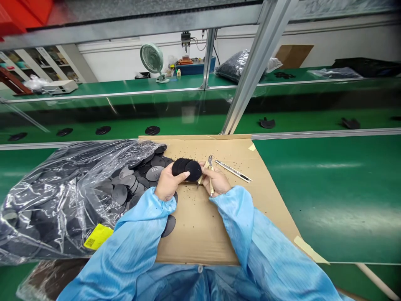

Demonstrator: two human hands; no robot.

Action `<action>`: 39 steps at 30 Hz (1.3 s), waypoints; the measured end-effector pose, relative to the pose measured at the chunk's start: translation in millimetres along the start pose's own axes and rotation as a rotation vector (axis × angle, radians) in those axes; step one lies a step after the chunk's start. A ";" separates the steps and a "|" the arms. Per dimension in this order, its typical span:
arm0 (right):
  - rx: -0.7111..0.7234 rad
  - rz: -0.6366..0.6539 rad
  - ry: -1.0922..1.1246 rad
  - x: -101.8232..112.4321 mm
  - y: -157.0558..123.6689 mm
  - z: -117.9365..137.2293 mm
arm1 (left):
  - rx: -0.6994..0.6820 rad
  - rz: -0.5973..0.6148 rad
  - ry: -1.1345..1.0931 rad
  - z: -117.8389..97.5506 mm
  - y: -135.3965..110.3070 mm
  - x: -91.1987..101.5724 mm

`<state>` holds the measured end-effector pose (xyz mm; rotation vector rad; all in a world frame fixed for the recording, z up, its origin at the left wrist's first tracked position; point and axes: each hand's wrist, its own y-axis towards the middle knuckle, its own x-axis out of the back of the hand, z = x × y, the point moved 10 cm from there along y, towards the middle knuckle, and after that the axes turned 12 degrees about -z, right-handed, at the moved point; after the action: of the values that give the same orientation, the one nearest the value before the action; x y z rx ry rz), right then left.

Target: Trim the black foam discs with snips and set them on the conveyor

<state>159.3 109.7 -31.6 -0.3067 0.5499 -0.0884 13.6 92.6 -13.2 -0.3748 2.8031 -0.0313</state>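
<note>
My left hand [168, 184] is closed on a small stack of black round plastic discs [187, 169], held over a sheet of brown cardboard [200, 225]. Close beside it, my right hand [216, 180] grips small cutting pliers [209, 164] with pale handles, jaws pointing up next to the stack's edge. Both arms wear light blue sleeves. More black discs [142, 175] spill out of a clear plastic bag [59, 200] just left of my left hand. One disc [169, 225] lies partly under my left sleeve.
A thin metal tool [233, 171] lies on the cardboard right of my hands, among small black specks. Black discs [152, 130] sit spaced along the green conveyor behind. A slanted metal post [250, 79], a small fan [153, 59] and a dark bag [234, 65] stand further back.
</note>
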 end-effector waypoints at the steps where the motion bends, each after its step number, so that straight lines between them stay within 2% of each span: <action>1: 0.076 -0.017 -0.044 1.2 -0.4 5.2 | 0.024 -0.011 -0.013 1.8 0.1 0.9; 6: 0.500 -0.097 -0.325 4.3 -13.3 36.7 | 0.124 -0.024 -0.059 5.6 -2.9 -0.3; 9: 0.633 -0.115 -0.509 1.7 -20.9 44.8 | 0.121 -0.014 -0.062 5.4 -3.9 -1.4; 13: 0.666 -0.149 -0.583 1.2 -24.7 48.2 | 0.040 0.042 -0.044 3.7 -4.3 -5.8; 16: 0.681 -0.151 -0.604 -1.4 -26.6 49.2 | -0.009 0.028 -0.008 3.5 -3.3 -4.3; 21: 0.621 -0.149 -0.617 0.7 -21.2 42.6 | 0.044 -0.006 -0.045 5.0 -2.9 -1.1; 26: 0.516 0.020 -0.518 -8.9 -16.9 28.5 | 0.086 0.009 -0.064 5.5 -5.6 -4.1; 29: 0.497 0.049 -0.490 -12.2 -18.4 23.2 | 0.062 0.042 -0.091 4.1 -7.8 -9.4; 34: 0.596 0.007 -0.437 -12.0 -24.3 28.6 | 0.031 0.070 -0.114 2.0 -9.0 -13.2; 39: 0.622 -0.020 -0.418 -10.1 -26.1 34.5 | 0.023 0.082 -0.098 2.6 -8.7 -13.8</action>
<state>168.9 95.7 9.4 0.2744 0.0861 -0.2035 29.2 87.9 -11.0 -0.2488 2.7156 -0.0256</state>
